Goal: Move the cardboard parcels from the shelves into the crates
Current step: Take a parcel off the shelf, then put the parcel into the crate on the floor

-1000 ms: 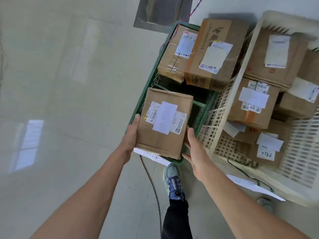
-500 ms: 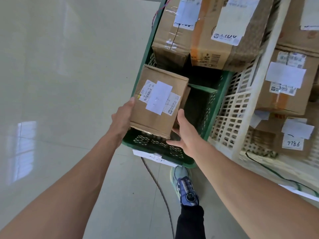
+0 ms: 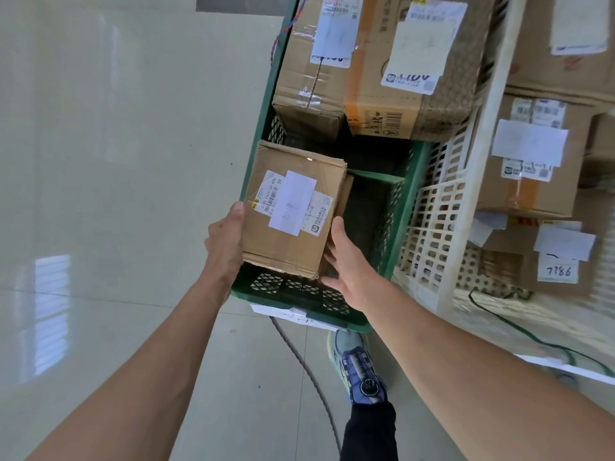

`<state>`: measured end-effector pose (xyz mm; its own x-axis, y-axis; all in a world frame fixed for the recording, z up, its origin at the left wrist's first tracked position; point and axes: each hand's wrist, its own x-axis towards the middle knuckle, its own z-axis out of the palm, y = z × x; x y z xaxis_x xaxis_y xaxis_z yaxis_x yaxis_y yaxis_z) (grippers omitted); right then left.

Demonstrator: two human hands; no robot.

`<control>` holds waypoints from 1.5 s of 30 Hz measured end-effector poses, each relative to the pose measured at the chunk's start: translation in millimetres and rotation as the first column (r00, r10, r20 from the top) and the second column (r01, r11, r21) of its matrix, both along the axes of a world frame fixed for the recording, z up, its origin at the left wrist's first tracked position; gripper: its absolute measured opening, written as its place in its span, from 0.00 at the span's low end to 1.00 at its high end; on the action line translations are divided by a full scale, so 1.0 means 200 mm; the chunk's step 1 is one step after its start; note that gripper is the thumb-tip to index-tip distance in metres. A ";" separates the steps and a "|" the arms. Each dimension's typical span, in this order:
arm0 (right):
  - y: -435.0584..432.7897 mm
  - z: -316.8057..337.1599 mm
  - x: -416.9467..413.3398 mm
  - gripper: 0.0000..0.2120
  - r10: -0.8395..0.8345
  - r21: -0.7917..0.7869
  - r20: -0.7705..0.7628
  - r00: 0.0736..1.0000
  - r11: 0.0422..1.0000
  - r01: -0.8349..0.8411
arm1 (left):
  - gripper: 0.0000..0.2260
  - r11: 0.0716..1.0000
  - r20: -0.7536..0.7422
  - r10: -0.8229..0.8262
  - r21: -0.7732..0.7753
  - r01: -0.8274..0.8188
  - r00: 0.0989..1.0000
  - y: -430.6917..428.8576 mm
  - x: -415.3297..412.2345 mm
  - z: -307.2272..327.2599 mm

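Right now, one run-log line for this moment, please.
parcel: over green crate, near end | left hand: holds left side | right hand: holds right side

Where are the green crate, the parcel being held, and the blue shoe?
green crate (image 3: 299, 299), head view, near mesh wall.
held parcel (image 3: 283, 247), head view, bare cardboard top.
blue shoe (image 3: 361, 374), head view, laced upper.
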<state>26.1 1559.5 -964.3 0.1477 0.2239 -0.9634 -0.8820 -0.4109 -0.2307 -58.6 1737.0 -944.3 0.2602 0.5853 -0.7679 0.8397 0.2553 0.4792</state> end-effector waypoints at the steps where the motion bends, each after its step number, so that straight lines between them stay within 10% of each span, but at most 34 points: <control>1: -0.01 0.03 0.02 0.40 0.004 0.002 0.016 1.000 1.000 -0.004 | 0.32 0.999 -0.025 0.028 0.030 -0.027 0.999 -0.01 0.01 0.03; 9: -0.28 0.57 0.24 0.35 -0.174 0.198 0.331 0.927 0.974 0.112 | 0.17 0.998 0.264 -0.035 -0.044 0.049 0.964 -0.24 0.19 0.62; 15: -0.61 1.23 0.39 0.39 -0.318 0.330 0.437 0.841 0.927 0.178 | 0.35 0.973 0.354 -0.113 -0.148 0.175 0.928 -0.60 0.38 1.23; 26: -1.61 2.28 0.54 0.40 -0.410 0.408 0.579 0.705 0.894 0.186 | 0.26 0.953 0.538 -0.210 -0.072 0.293 0.816 -1.55 0.58 2.23; 31: -2.20 2.66 0.51 0.37 -0.464 0.443 0.606 0.646 0.871 0.211 | 0.38 0.933 0.597 -0.250 -0.062 0.355 0.762 -2.13 0.60 2.57; 45: -3.68 3.05 0.35 0.36 -0.637 0.462 0.653 0.411 0.764 0.450 | 0.41 0.760 0.629 -0.473 -0.063 0.646 0.618 -3.42 0.76 2.94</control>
<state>96.4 822.9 -355.0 0.9253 -0.0231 -0.3786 -0.3643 0.2237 -0.9040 93.5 1052.4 -355.7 0.8832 -0.0199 -0.4686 0.4689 0.0108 0.8832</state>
